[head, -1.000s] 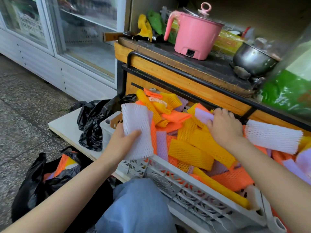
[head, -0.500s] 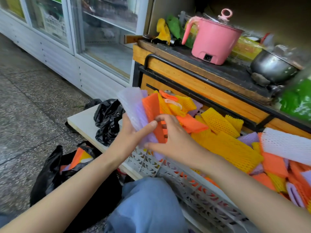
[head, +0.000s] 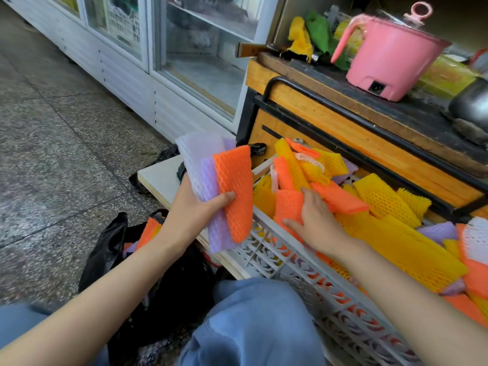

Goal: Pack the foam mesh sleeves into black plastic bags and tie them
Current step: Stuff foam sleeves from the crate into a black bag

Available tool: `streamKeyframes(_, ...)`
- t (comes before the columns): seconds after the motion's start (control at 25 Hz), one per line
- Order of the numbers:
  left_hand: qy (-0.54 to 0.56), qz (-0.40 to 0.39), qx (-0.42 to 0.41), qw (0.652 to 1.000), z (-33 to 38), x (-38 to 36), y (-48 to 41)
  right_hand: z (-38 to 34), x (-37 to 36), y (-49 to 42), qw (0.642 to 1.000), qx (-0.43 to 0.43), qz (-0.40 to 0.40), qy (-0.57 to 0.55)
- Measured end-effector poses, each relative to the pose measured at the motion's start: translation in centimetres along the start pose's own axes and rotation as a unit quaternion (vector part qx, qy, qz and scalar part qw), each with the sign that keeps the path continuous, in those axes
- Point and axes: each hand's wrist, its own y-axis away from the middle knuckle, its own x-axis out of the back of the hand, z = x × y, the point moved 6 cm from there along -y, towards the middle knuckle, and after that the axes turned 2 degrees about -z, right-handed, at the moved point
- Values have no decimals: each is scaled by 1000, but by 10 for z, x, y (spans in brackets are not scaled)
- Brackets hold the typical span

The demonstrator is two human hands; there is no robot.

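Left hand [head: 200,207] is clamping a sleeve stack [head: 232,180] under its thumb while right hand [head: 314,220] is resting spread-fingered on an orange sleeve [head: 287,204]

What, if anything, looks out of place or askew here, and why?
Nothing looks damaged or spilled. The foam mesh sleeves lie jumbled at all angles in the white crate, unlike the neat stack the left hand grips.

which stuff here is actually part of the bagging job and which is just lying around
Job: sleeve stack in the left hand; right hand on an orange sleeve; sleeve pile; white basket; black bag on the floor.
Lying about: pink pot; steel pot; yellow cloth; glass-door fridge.
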Motion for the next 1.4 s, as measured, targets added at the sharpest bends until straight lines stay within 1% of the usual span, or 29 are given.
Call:
streamKeyframes(0.04,-1,0,1,1000,-1,3,1,13,-12,-5,998,-40,-41,-8)
streamKeyframes(0.08,-1,-1,1,1000,-2,6,1,21,-20,-8,995,-64,-65,-49)
streamKeyframes(0.12,-3,-3,4,1000,-4,9,2,25,-25,-12,990,-76,-70,-96)
streamKeyframes(0.2,-9,-12,13,1000,-7,14,4,24,-29,-18,986,-78,-54,-140)
streamKeyframes(0.28,1,-25,29,999,-11,17,7,24,-28,-24,987,-80,-33,-136)
streamKeyframes(0.32,4,-35,37,999,-12,18,8,22,-20,-25,987,-83,-10,-138)
streamKeyframes(0.36,2,-45,44,998,-14,19,10,18,-10,-24,985,-81,33,-147)
streamKeyframes(0.4,-1,-52,51,997,-15,20,11,12,6,-21,979,-73,94,-166)
streamKeyframes(0.44,-4,-53,57,997,-17,22,12,3,23,-14,965,-58,161,-199)
streamKeyframes(0.48,2,-49,64,997,-19,24,13,-11,41,-5,946,-24,223,-233)
streamKeyframes(0.52,20,-45,70,996,-20,25,13,-30,54,5,934,20,258,-248)
streamKeyframes(0.56,42,-41,73,996,-21,24,15,-54,60,14,932,66,262,-242)
streamKeyframes(0.64,84,-34,58,994,-17,16,20,-99,50,23,941,142,227,-208)
streamKeyframes(0.72,101,-23,37,994,-14,12,22,-132,25,25,945,181,171,-212)
streamKeyframes(0.76,120,-14,42,992,-15,14,23,-145,12,23,946,188,139,-224)
streamKeyframes(0.84,167,-10,86,982,-17,24,34,-160,-9,17,951,178,74,-241)
streamKeyframes(0.92,176,-18,115,977,-19,40,42,-170,-27,10,953,160,18,-258)
streamKeyframes(1.0,100,4,123,987,-26,61,37,-180,-49,4,946,127,-28,-297)
streamKeyframes(1.08,-26,41,134,990,-40,84,25,-186,-73,-3,937,75,-46,-339)
streamKeyframes(1.12,-102,42,131,985,-51,94,21,-186,-85,-8,929,46,-46,-364)
streamKeyframes(1.16,-169,11,101,980,-59,99,21,-185,-98,-14,921,20,-44,-386)
streamKeyframes(1.2,-210,-21,65,975,-66,101,23,-183,-110,-21,917,-1,-42,-396)
streamKeyframes(1.24,-227,-56,51,971,-75,103,25,-180,-123,-28,919,-16,-45,-391)
streamKeyframes(1.32,-272,-69,40,959,-98,126,20,-172,-149,-41,933,-33,-68,-353)
streamKeyframes(1.36,-312,-69,39,947,-114,141,9,-167,-163,-47,938,-38,-83,-335)
streamKeyframes(1.4,-369,-77,45,925,-137,158,-4,-162,-176,-51,940,-43,-101,-323)
